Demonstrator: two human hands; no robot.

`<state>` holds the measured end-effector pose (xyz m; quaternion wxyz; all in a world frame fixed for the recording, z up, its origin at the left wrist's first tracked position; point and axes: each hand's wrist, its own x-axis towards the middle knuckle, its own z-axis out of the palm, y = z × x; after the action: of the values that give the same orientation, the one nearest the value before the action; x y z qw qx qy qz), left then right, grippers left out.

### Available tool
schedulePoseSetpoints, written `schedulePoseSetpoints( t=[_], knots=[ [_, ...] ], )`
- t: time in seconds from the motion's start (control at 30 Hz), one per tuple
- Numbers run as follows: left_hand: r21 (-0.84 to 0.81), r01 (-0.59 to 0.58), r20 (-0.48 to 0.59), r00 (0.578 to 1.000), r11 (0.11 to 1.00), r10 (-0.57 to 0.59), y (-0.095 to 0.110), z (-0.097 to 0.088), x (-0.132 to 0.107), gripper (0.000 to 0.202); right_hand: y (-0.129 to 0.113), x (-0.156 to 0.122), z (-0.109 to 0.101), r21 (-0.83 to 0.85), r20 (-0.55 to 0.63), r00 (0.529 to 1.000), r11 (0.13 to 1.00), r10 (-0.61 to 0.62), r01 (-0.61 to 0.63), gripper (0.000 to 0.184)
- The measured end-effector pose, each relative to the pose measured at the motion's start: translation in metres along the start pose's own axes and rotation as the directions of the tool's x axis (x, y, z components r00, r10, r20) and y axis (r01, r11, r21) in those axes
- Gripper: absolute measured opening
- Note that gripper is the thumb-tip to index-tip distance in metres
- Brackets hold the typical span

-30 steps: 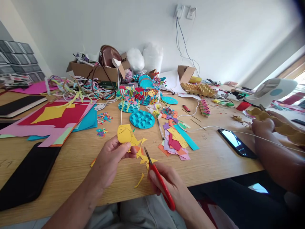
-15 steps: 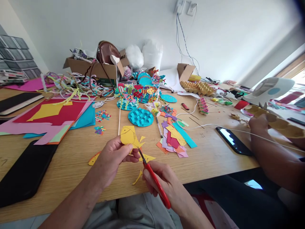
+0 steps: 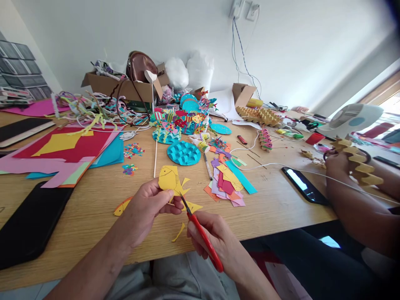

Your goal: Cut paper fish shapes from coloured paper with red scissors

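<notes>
Between the thumb and fingers of my left hand (image 3: 158, 200) is a piece of yellow paper (image 3: 168, 178) with a fish drawn on it. My right hand (image 3: 212, 233) grips red-handled scissors (image 3: 204, 237), their blades touching the paper's lower right edge by the drawn tail. Under my hands, yellow scraps lie on the table, among them a thin curved strip (image 3: 178, 232). An orange and yellow paper fish (image 3: 122, 207) lies left of my left wrist, partly hidden by it.
Colored paper scraps (image 3: 229, 183) lie right of my hands, near a blue scalloped disc (image 3: 183, 153). Stacked paper sheets (image 3: 78, 146) and a black case (image 3: 37, 225) are on the left. At right, a co-worker's hands (image 3: 339, 164) hold egg-carton cardboard (image 3: 359, 162) beyond a phone (image 3: 304, 185).
The scissor blades and the yellow paper have barely shifted. At right, the co-worker's cardboard has turned and a second forearm now shows. The view has moved slightly.
</notes>
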<state>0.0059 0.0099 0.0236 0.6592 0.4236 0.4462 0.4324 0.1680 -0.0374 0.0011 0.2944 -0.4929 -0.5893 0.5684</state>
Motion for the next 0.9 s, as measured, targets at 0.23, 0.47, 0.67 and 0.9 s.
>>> schedulePoseSetpoints(
  t=[0.23, 0.47, 0.67, 0.9],
  knots=[
    [0.016, 0.003, 0.028, 1.000, 1.000, -0.003, -0.002, -0.003, 0.002, 0.008, 0.004, 0.000, -0.002, -0.059, 0.002, 1.000, 0.998, -0.016, 0.016, 0.037],
    [0.015, 0.029, 0.052, 0.998, 0.999, -0.030, 0.000, -0.004, 0.001, 0.008, 0.005, -0.002, -0.004, -0.105, 0.002, 1.000, 0.994, -0.010, 0.011, 0.036],
    [0.015, 0.058, 0.100, 0.993, 0.998, -0.059, 0.000, -0.008, 0.002, 0.010, 0.003, -0.004, -0.005, -0.114, 0.006, 1.000, 0.993, 0.011, -0.010, 0.036],
    [0.022, 0.075, 0.150, 0.986, 0.997, -0.077, -0.003, -0.012, 0.005, 0.008, 0.004, -0.004, -0.006, -0.114, 0.021, 0.999, 0.993, 0.028, -0.025, 0.038]
  ],
)
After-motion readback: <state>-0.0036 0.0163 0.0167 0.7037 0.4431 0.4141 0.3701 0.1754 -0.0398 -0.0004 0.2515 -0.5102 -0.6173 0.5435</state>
